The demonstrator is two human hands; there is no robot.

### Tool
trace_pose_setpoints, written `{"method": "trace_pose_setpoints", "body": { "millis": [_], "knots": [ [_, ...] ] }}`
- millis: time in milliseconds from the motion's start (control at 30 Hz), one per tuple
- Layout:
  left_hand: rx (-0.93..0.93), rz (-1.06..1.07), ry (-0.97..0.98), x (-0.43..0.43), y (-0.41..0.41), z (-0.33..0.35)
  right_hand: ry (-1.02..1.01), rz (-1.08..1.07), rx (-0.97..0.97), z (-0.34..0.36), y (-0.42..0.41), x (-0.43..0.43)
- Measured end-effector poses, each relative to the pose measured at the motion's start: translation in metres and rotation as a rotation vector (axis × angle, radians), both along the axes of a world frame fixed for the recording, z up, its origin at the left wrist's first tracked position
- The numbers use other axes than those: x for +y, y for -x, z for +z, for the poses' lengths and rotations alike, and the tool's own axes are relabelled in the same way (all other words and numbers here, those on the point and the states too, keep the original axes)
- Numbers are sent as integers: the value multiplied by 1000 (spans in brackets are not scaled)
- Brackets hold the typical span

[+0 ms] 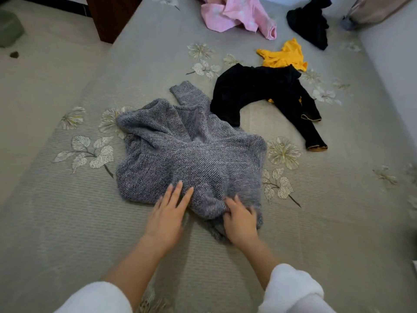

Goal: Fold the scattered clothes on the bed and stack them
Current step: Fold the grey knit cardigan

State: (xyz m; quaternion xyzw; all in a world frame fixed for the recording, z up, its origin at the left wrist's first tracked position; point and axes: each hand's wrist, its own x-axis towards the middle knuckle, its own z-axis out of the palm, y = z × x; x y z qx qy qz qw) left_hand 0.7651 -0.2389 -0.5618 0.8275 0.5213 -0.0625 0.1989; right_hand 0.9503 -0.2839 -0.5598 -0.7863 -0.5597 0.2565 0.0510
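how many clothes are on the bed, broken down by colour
Grey: 1, the fuzzy grey knit sweater under both hands
Black: 2, the black long-sleeved top with tan cuffs and the crumpled black garment near the far edge
Pink: 1, the crumpled pink cloth garment
Yellow: 1, the small yellow garment
Total: 5

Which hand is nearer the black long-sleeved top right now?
Right. The right hand bunches the gray sweater's near hem, below the black top. The left hand lies flat on the hem further left, further from it.
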Motion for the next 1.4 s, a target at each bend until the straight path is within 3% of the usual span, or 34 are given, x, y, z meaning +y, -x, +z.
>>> {"method": "trace_pose_setpoints", "body": {
  "millis": [67, 133, 200, 367, 533, 600, 633, 733, 767, 833, 900, 1000, 1067, 1167, 1267, 1333, 1400],
  "knots": [
    [-17, 2, -19, 2, -3, -1, -75, -115, 313, 13, -8, -4],
    [-117, 7, -103, 1, -7, 5, -41, -101, 436, 29, -25, -13],
    [-162, -58, -108, -6, -8, 16, 120, -74, 527, 41, -38, -28],
    [-64, -235, 353, -59, 6, 48, 571, 23, 494, 54, -56, -71],
    [17, -304, 830, -109, 28, 48, 980, 266, 451, 61, -49, -112],
    [-95, -147, 883, -119, 35, 43, 918, 241, 441, 55, -53, -114],
    [-180, -17, 794, -122, 38, 41, 781, 214, 381, 53, -58, -112],
    [-267, 346, 133, -112, 37, 38, 258, -42, 195, 53, -61, -91],
    [-245, 418, 4, -105, 35, 37, 103, -111, 157, 56, -57, -81],
    [-207, 542, 97, -87, 31, 34, -25, -114, 47, 54, -50, -60],
    [-198, 615, 284, -76, 27, 30, 113, 4, 14, 48, -38, -45],
    [-225, 630, 283, -77, 24, 32, 352, 159, 69, 34, -13, -48],
    [-382, 576, 325, -85, 29, 42, 275, 228, 13, 24, -3, -62],
    [-590, 420, 353, -116, 47, 62, 18, 58, 234, 24, -4, -86],
    [-510, 319, 301, -159, 67, 54, -102, -81, 297, 33, -29, -119],
    [-410, 207, 452, -183, 73, 41, 86, 106, 164, 32, -47, -144],
    [-332, 45, 574, -201, 66, 33, 454, 268, 52, 27, -59, -165]
  ]
}}
